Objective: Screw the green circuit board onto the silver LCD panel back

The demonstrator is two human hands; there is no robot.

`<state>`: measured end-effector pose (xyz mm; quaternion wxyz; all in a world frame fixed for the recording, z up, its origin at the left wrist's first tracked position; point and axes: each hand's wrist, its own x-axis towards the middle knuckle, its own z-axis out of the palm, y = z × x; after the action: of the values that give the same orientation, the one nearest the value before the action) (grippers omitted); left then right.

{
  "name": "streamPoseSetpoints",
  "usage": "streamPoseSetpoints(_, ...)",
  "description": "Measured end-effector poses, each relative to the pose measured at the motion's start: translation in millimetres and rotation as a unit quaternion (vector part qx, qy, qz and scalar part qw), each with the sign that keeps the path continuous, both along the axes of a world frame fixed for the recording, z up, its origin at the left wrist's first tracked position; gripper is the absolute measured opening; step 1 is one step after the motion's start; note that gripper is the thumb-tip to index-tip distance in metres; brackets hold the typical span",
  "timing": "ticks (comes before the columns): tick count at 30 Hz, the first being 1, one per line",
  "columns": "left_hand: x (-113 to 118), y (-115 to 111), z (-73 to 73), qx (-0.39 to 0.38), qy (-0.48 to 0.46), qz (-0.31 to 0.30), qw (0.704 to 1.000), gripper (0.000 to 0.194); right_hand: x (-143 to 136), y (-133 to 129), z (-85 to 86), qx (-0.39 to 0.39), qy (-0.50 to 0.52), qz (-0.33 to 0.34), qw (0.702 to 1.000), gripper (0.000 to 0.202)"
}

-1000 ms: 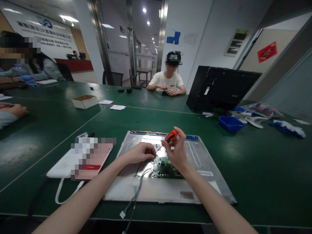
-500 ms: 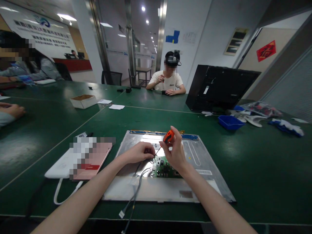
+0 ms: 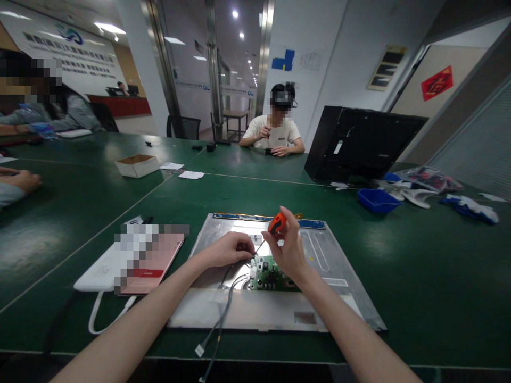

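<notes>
Dark, thin cables (image 3: pixel 229 304) cross the near edge of a flat, rectangular metal panel (image 3: pixel 259 314). On it lies a green circuit board (image 3: pixel 263 274). The left hand (image 3: pixel 229 249) has fingertips together at the board's corner; anything between them is hidden. The right hand (image 3: pixel 290 250) grips an orange-and-black screwdriver (image 3: pixel 277 222), shaft slanting cornerward. Beyond stands an angular black housing (image 3: pixel 367 141).

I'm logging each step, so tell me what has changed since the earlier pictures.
Across the table, the seated person's raised hand has risen from near a small dark object to chest height. The right hand has eased slightly left, still gripping the screwdriver. The left hand stays by the circuit board; the metal panel and cables stayed put.
</notes>
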<state>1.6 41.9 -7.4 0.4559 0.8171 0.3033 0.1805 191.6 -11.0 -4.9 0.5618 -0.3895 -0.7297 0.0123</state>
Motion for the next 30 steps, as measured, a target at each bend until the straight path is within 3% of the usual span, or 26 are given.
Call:
streamPoseSetpoints(7, 0.9, -0.7, 0.9, 0.0, -0.006, -0.005, 1.0, 0.007, -2.1, 0.5, -0.2, 0.006, -0.001, 0.006, 1.0, 0.064)
streamPoseSetpoints(17, -0.6, 1.9, -1.7, 0.019, -0.004, -0.018, 1.0, 0.007, -3.1, -6.5, 8.3, -0.059, -0.032, 0.058, 0.996, 0.077)
streamPoseSetpoints(30, -1.5, 4.3, -5.3, 0.031, -0.007, -0.028, 0.999, 0.011, -1.4, -4.2, 5.1, -0.041, -0.046, 0.037, 0.997, 0.075)
